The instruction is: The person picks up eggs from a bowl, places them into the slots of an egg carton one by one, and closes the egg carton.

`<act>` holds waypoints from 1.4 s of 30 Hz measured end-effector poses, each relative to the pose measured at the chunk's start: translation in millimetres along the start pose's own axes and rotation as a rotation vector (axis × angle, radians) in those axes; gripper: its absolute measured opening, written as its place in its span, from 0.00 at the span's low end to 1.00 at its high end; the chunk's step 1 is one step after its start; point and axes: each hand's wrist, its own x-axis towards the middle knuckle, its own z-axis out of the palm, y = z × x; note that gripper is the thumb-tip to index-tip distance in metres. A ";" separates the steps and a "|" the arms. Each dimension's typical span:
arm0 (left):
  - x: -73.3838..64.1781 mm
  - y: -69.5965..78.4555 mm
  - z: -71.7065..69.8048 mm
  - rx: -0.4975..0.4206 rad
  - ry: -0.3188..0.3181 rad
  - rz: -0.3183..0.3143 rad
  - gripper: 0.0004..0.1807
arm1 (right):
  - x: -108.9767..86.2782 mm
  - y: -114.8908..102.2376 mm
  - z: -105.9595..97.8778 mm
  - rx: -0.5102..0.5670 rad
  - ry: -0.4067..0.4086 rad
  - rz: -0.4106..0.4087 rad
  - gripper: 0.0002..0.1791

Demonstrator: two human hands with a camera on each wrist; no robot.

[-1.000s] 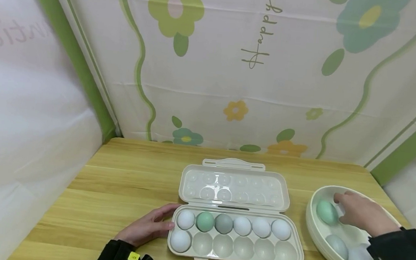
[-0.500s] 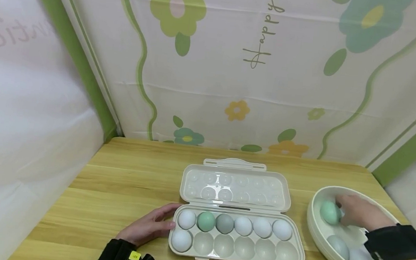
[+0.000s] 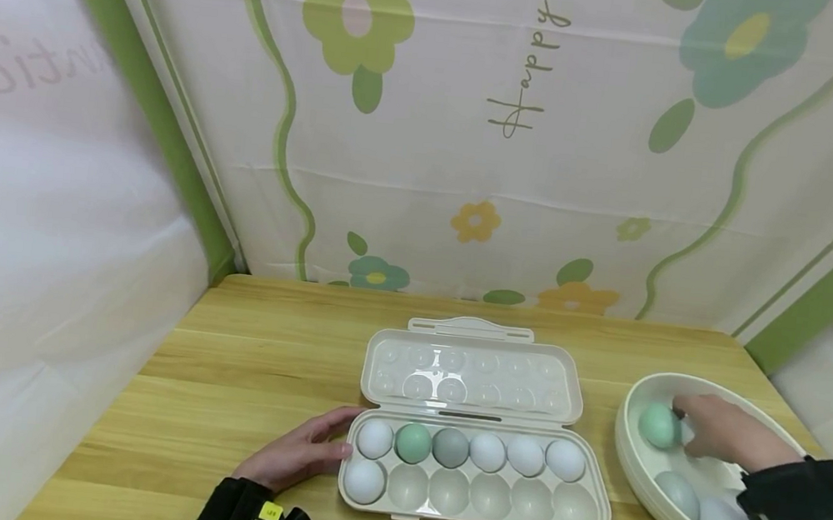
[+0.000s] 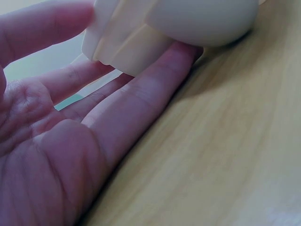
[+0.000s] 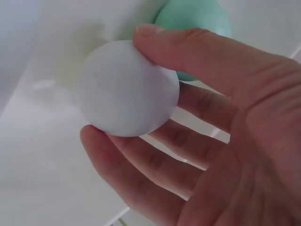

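Inside the cream round bowl (image 3: 639, 466), my right hand (image 3: 727, 428) is grasping a white egg (image 5: 122, 92) with curved fingers, while my left hand (image 3: 300, 454) is resting relaxed fingers against the open beige plastic carton (image 3: 489, 496); I'm judging this as pick-up, next probably needing careful lifting towards an unfilled near-row hollow

The head view looks forward and down; wrist views, close in, face the hands (image 3: 296, 449) (image 3: 735, 429) (right also shows the bowl (image 5: 42, 160)).

White egg (image 5: 122, 94) in bowl (image 3: 635, 475), open egg carton (image 3: 488, 496), partly filled
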 end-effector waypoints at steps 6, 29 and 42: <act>-0.5 0.3 0.6 0.003 0.001 0.005 0.27 | -5.5 -7.3 -2.0 -0.019 0.015 -0.029 0.20; -0.9 -1.8 -0.6 0.003 0.011 -0.004 0.27 | -21.5 -54.3 -23.8 -0.088 0.020 0.009 0.24; -0.4 -0.9 -0.1 -0.001 0.006 -0.002 0.28 | -27.6 -88.0 -34.1 -0.123 0.171 -0.051 0.24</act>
